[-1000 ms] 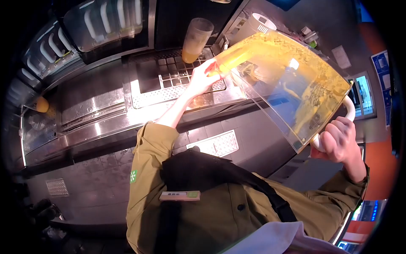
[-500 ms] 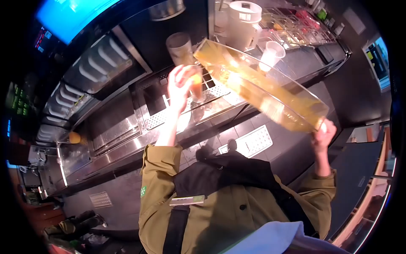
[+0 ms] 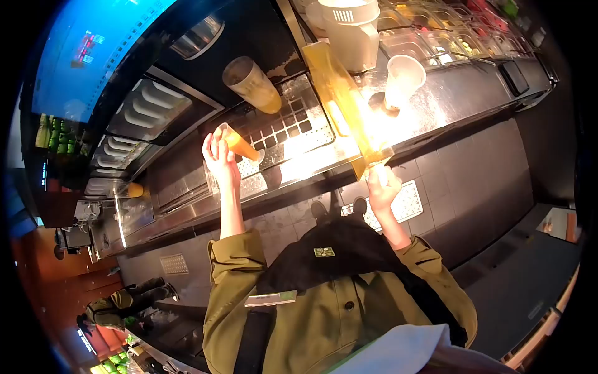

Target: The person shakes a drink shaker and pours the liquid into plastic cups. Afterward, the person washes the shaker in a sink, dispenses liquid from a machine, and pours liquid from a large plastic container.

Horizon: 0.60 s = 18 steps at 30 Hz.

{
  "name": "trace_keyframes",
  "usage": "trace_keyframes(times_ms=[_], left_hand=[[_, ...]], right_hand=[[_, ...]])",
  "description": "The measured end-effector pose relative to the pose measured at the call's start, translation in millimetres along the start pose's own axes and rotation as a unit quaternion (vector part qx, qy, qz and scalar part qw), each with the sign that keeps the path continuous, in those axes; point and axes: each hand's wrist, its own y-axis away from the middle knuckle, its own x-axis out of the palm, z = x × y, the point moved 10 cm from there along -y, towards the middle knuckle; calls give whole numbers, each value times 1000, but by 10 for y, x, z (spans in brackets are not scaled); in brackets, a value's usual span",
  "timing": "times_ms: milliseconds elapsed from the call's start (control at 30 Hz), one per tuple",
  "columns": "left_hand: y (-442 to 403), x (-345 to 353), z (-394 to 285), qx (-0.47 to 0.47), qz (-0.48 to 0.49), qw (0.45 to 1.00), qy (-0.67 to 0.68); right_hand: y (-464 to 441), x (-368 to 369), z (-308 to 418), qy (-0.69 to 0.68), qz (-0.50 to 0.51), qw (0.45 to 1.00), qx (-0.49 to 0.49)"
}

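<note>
In the head view, my left hand (image 3: 219,161) is closed around a clear cup of orange drink (image 3: 239,144), held tilted over the perforated drip tray (image 3: 321,134). My right hand (image 3: 381,187) grips the near end of a long clear rectangular container with yellow contents (image 3: 339,100). This container stretches over the counter edge, its far end beside the white pitcher (image 3: 354,40). Whether its base touches the counter I cannot tell. Behind the drip tray's grid stands a larger clear tumbler (image 3: 254,86) with some yellow-orange liquid at its bottom.
To the right, a translucent cup (image 3: 403,80) stands on the brightly lit steel counter (image 3: 461,96). Topping containers (image 3: 436,47) line the back right. A blue screen (image 3: 87,56) hangs at upper left. Another person (image 3: 128,302) is at lower left, and a white mat (image 3: 402,202) lies on the floor.
My right hand has swung the long container left and turned it more steeply, onto or over the counter edge. My left hand has moved left with the cup. The camera view has shifted.
</note>
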Motion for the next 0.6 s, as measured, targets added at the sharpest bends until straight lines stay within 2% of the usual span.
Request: trace_keyframes(times_ms=[33, 67, 200, 233, 300, 367, 433, 467, 500, 533, 567, 600], left_hand=[[-27, -16, 8, 0, 1, 1000, -1], [-63, -27, 8, 1, 9, 1000, 0], [-153, -13, -15, 6, -17, 1000, 3], [-182, -25, -12, 6, -15, 1000, 3], [-307, -164, 23, 8, 3, 1000, 15], [-377, -222, 19, 7, 8, 1000, 14], [-424, -229, -27, 4, 7, 1000, 18], [-408, -230, -56, 0, 2, 1000, 18], [-438, -255, -102, -1, -1, 1000, 17], [-480, -322, -123, 7, 37, 999, 19], [-484, -399, -151, 2, 33, 999, 7], [-484, -426, -212, 5, 50, 999, -1]], right_hand=[[-3, 39, -4, -8, -3, 1000, -9], [24, 128, -60, 17, 47, 999, -12], [83, 141, -147, 108, -1, 994, -5], [59, 137, 112, 181, -18, 980, -82], [193, -65, 407, 204, -106, 965, -128], [397, 30, 695, 32, -65, 978, -194], [416, 1032, 672, -16, 212, 952, -221], [322, 1504, 375, 10, 212, 975, -70], [91, 1918, 153, -57, 183, 982, 0], [-90, 2446, -417, -128, 205, 969, 42], [-286, 2674, -658, -25, 187, 982, 14], [-418, 2846, -772, -27, 170, 985, 2]])
